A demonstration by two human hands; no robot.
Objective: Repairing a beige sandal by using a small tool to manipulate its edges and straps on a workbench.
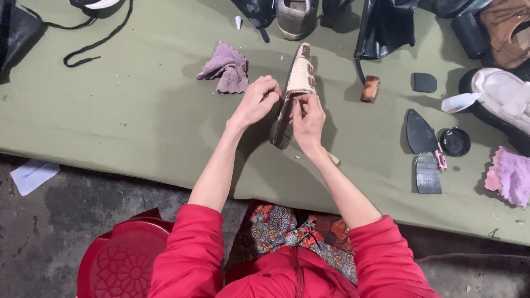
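Observation:
A worn shoe (300, 74) is turned sole up over the olive-green mat (110, 110), its pale scuffed sole facing me and its toe pointing away. My left hand (257, 100) grips the shoe's heel end from the left. My right hand (308, 122) pinches the sole edge near the heel from below. A light wooden handle (333, 159) pokes out under my right wrist; whether that hand holds it is hidden. Both red sleeves reach in from the bottom.
A mauve rag (226, 67) lies left of the shoe. To the right lie a small brown block (370, 88), black sole pieces (420, 131), a round black tin (455, 142), a pink cloth (510, 175) and other shoes (499, 94). A red plastic stool (118, 262) stands at lower left.

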